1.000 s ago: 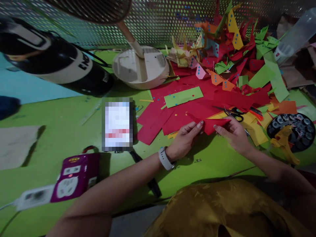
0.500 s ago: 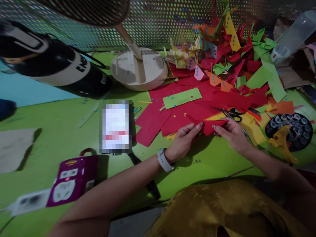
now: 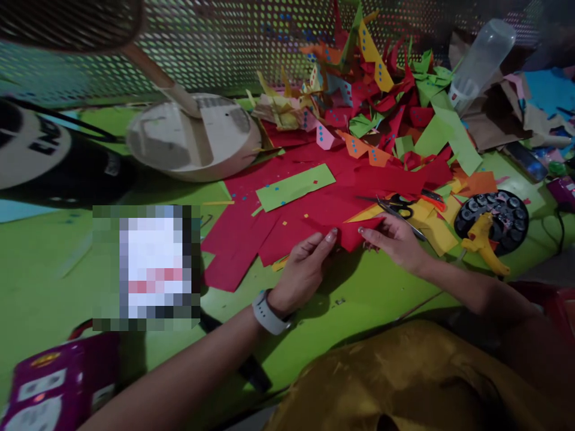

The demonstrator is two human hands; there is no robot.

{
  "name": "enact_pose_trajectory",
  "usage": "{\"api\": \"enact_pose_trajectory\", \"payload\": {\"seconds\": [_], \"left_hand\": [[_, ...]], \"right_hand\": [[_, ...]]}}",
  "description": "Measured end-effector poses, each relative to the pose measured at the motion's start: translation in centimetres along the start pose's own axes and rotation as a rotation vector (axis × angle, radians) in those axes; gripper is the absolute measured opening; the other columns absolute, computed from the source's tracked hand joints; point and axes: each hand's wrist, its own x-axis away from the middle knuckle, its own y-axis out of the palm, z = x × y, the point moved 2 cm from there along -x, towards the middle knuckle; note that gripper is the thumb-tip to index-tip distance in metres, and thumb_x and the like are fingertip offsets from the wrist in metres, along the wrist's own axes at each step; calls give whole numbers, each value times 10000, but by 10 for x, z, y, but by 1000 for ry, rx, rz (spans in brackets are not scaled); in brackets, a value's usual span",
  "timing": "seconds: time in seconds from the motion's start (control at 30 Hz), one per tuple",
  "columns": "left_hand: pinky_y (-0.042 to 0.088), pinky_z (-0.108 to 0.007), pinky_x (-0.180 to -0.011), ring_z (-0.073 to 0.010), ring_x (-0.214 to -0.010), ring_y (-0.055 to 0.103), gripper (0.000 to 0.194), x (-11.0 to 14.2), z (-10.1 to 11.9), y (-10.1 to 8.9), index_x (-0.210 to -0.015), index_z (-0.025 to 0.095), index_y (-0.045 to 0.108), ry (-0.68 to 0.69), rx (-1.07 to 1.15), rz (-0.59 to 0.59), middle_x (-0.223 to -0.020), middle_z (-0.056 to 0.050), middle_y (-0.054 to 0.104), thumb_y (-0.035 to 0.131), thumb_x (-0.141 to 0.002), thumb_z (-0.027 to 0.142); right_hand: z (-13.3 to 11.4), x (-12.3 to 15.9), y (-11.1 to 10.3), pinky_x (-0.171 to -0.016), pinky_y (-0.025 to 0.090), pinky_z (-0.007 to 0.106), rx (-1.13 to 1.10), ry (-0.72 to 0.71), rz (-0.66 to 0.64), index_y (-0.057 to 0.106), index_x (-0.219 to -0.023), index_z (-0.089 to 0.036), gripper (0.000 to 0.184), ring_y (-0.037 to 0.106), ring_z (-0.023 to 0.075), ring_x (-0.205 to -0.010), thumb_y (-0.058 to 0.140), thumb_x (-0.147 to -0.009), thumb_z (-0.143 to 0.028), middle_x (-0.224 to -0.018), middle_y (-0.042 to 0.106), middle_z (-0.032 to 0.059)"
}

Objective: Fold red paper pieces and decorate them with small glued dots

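A folded piece of red paper (image 3: 353,235) is held between my two hands just above the front of the green table. My left hand (image 3: 309,260) pinches its left end, thumb on top. At the other end my right hand (image 3: 395,239) grips it between thumb and fingers, several of which are hidden behind the paper. Red paper sheets (image 3: 238,239) lie spread out beyond my hands, with a green paper strip (image 3: 296,187) on top. Close to my right hand are black-handled scissors (image 3: 402,209) and yellow paper pieces (image 3: 438,230).
Folded, dotted paper shapes (image 3: 377,90) are heaped at the back. A fan with a round base (image 3: 197,134) and a dark bottle (image 3: 58,155) stand on the left. A blurred-out bright screen (image 3: 155,263) lies nearer. To the right are a yellow glue gun (image 3: 483,239) and a round black tray (image 3: 510,218).
My view has turned to the right, so the table things appear shifted left. Both hands keep the same hold on the red paper, which looks the same.
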Motion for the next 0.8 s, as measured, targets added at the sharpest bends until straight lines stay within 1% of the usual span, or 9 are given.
{"api": "enact_pose_trajectory", "payload": {"seconds": [0.17,0.3,0.47,0.6,0.67,0.8], "left_hand": [[560,-251,-709,-141,-698,675,449,-1,0,-1,-781,201,766,11,-15,33,-742,7,750,933,-549,547],[556,-233,-689,-126,-681,662,431,-2,-1,-2,-749,208,773,24,-1,55,-731,11,748,946,-525,534],[549,-216,-672,-115,-674,661,400,-5,-4,-2,-784,221,793,69,22,47,-744,14,754,941,-557,515],[528,-196,-624,-96,-626,637,365,-5,-3,-2,-750,220,784,101,32,53,-706,26,738,938,-575,500],[530,-188,-624,-92,-632,642,363,-5,-3,-2,-733,218,779,96,36,58,-715,24,744,941,-569,497],[560,-200,-651,-108,-672,678,378,-5,-2,-1,-730,218,778,88,47,72,-745,12,765,946,-550,505]], "right_hand": [[0,-1,0,-546,433,236,-42,10,7,619,-797,-204,405,545,94,-588,810,-694,-546,-664,627,-40],[2,-2,-2,-560,421,251,-28,15,9,621,-759,-205,390,539,100,-597,799,-704,-547,-665,630,-30],[6,-4,-6,-548,403,260,-7,22,34,645,-734,-200,412,535,102,-592,774,-720,-591,-663,633,-17],[7,-6,-7,-533,402,257,-23,12,49,668,-733,-197,437,522,94,-569,776,-698,-619,-625,615,-29],[7,-7,-7,-523,398,253,-32,14,63,660,-727,-202,426,509,90,-555,792,-682,-605,-614,607,-37],[5,-8,-9,-538,416,252,-77,27,114,635,-740,-219,385,554,102,-597,833,-654,-538,-652,633,-39]]}}
